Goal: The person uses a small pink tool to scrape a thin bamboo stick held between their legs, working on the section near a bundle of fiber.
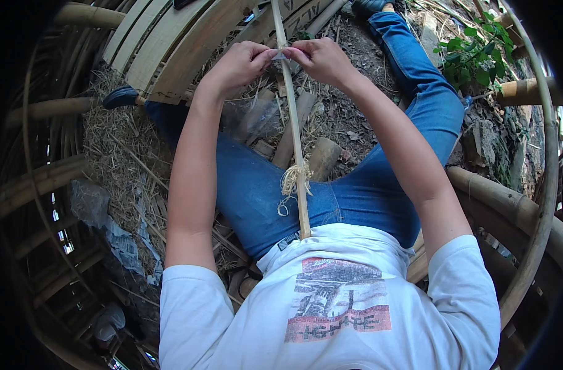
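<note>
A long pale bamboo strip runs from the top of the view down to my waist, its near end resting against my belt line. Across its upper part lies a small, flat, silvery piece like a blade. My left hand pinches one end of this piece between thumb and fingers. On the other side, my right hand pinches the opposite end, its thumb beside the strip. Curly pale shavings cling to the strip near my lap.
A slatted wooden bench stands at the far left with a dark object on it. Dry straw, plastic scraps and cut bamboo pieces lie around my legs. Bamboo poles frame the right side, near a leafy plant.
</note>
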The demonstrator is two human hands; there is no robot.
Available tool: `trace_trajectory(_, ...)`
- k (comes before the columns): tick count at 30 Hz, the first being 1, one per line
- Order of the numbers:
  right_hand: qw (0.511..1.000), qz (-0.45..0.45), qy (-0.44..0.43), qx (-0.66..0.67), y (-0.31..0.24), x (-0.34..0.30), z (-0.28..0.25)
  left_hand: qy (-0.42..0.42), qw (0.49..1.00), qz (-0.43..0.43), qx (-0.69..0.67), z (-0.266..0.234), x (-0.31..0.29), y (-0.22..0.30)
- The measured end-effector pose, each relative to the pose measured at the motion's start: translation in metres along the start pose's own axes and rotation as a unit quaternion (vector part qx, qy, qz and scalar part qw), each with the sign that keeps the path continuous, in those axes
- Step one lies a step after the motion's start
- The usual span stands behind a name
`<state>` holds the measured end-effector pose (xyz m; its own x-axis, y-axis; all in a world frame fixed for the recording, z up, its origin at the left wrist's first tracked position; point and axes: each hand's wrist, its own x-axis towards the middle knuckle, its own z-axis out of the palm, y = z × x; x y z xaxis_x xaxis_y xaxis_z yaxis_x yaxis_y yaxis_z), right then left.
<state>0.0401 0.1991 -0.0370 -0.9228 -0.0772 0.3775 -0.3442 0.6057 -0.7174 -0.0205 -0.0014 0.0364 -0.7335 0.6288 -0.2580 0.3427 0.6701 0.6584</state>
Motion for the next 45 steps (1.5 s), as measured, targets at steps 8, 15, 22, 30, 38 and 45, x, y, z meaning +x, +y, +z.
trace_trajectory(8,0.996,0.040,-0.009,0.080,-0.008,-0.028,0.005,-0.056,0.998,-0.028,0.001,0.006,-0.017,0.027)
trace_trajectory(15,0.996,0.035,-0.034,0.072,-0.014,-0.031,-0.002,-0.046,0.998,-0.032,0.007,0.010,-0.025,0.025)
trace_trajectory(22,0.988,0.113,-0.093,0.049,-0.030,-0.040,-0.012,-0.075,0.995,-0.047,-0.035,0.016,-0.038,0.024)
trace_trajectory(30,0.987,0.102,-0.109,0.063,-0.058,-0.081,-0.015,-0.082,0.986,-0.055,-0.131,0.044,-0.084,0.024)
trace_trajectory(38,0.986,0.092,-0.106,0.091,-0.064,-0.108,-0.012,-0.117,0.984,-0.068,-0.113,0.051,-0.098,0.030)
trace_trajectory(45,0.964,0.123,-0.204,0.119,-0.095,-0.144,-0.027,-0.126,0.974,-0.064,-0.178,0.083,-0.153,0.031)
